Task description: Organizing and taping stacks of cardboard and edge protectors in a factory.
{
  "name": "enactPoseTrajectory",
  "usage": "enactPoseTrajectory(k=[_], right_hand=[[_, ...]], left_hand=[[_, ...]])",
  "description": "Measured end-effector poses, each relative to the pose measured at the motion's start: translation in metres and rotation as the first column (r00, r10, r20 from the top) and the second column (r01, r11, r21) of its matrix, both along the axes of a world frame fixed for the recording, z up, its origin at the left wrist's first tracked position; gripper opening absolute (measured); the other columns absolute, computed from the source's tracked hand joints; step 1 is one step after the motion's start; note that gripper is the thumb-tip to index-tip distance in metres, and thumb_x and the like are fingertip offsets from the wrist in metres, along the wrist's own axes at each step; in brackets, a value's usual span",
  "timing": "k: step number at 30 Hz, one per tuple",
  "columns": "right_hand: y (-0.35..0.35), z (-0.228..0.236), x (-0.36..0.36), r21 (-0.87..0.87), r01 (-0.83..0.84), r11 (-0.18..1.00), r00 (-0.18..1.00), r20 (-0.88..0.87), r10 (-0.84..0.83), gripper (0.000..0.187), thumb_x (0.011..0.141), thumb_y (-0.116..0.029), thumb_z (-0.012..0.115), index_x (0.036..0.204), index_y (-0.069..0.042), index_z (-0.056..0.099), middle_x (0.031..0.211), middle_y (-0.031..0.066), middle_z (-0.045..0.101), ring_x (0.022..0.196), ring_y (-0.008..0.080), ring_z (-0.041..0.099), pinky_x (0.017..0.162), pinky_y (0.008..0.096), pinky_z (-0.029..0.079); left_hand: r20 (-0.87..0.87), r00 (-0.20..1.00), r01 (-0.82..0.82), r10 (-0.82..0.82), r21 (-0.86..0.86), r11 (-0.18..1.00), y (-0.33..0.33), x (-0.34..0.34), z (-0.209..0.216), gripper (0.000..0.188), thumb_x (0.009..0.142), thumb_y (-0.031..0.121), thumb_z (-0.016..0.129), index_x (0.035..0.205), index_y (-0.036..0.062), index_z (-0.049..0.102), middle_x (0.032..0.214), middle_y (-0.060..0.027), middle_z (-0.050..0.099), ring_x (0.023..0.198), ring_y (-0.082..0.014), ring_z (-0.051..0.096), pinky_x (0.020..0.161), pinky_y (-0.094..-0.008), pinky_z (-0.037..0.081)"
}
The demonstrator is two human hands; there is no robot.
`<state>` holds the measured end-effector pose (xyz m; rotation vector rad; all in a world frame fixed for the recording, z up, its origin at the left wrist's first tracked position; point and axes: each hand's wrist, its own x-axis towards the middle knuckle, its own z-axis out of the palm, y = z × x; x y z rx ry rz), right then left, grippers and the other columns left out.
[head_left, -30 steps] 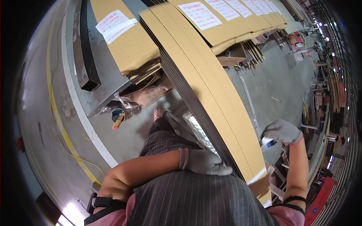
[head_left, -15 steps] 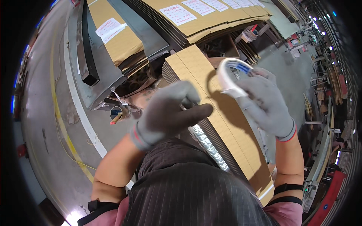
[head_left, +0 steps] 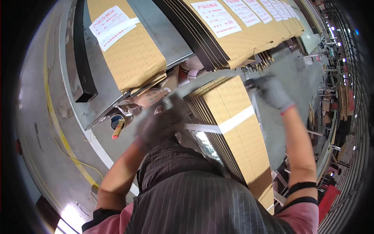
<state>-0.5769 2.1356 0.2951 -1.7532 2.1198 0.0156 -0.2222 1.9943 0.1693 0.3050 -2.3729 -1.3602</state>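
A long stack of thin panels [head_left: 241, 146], topped with brown paper, lies slanting in front of me. A strip of white tape [head_left: 237, 119] crosses its top and runs down over the left side toward my left hand. Grey-gloved and blurred, my left hand [head_left: 161, 125] is left of the stack, close to the tape's end; its fingers are smeared, and a pale blur shows above it. My right hand [head_left: 272, 93], also in a grey glove, is beyond the stack's right edge, its fingertips dark and smeared. The tape roll cannot be clearly made out.
Ahead, a grey metal table [head_left: 156, 27] bears paper-wrapped panel stacks [head_left: 130, 58] with white printed labels [head_left: 216, 18]. A black bar [head_left: 81, 54] lies along its left side. Below the table's edge hangs a small container [head_left: 117, 124] with an orange-tipped tool. A yellow cord [head_left: 74, 159] trails on the floor.
The white tape now lies across the stack, where bare brown paper showed before. My right hand, which held the tape roll, has moved up; my left hand has dropped slightly. The view has shifted.
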Motion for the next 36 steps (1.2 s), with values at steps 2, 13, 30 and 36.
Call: enactPoseTrajectory(k=[2,13,30,36], right_hand=[[-0.017,-0.042,0.042,0.027,0.129,0.991,0.795,0.594,-0.120,0.025,0.082,-0.005,0.060,0.107,-0.003,0.063,0.114,0.0135,0.061,0.102,0.0259,0.059,0.088,0.0325,0.046],[-0.018,0.035,0.176,-0.244,-0.082,0.966,0.973,-0.229,0.025,0.083,0.070,-0.056,0.066,0.132,-0.006,0.043,0.140,0.0239,0.034,0.120,0.0524,0.035,0.093,0.0565,0.031],[-0.001,0.132,0.097,-0.016,0.020,1.000,0.923,0.384,-0.012,0.016,0.078,-0.024,0.066,0.077,-0.007,0.068,0.065,0.0047,0.063,0.066,0.0165,0.061,0.093,0.0450,0.037],[-0.004,0.019,0.074,-0.018,-0.007,1.000,0.940,-0.340,0.000,0.018,0.076,-0.027,0.066,0.074,-0.010,0.069,0.067,0.0062,0.064,0.066,0.0237,0.061,0.087,0.0433,0.040]], left_hand=[[-0.208,0.968,0.202,-0.141,0.309,0.929,0.005,-0.039,-0.036,0.022,0.080,0.013,0.065,0.099,0.0008,0.063,0.088,-0.0072,0.064,0.081,-0.0171,0.061,0.074,-0.0298,0.049],[0.292,0.901,0.323,-0.320,0.041,0.946,-0.012,-0.018,-0.094,0.032,0.073,0.019,0.071,0.096,-0.0003,0.061,0.086,-0.0084,0.061,0.079,-0.0165,0.058,0.071,-0.0322,0.047],[0.018,0.870,0.480,-0.493,-0.262,0.837,-0.022,-0.128,0.148,0.047,0.079,0.048,0.059,0.096,0.0041,0.065,0.082,-0.0129,0.059,0.085,-0.0293,0.055,0.078,-0.0404,0.042],[-0.711,0.703,0.166,-0.018,0.139,0.976,-0.023,-0.121,0.114,0.047,0.075,0.027,0.072,0.109,-0.0010,0.056,0.110,-0.0164,0.059,0.101,-0.0287,0.057,0.088,-0.0369,0.043]])
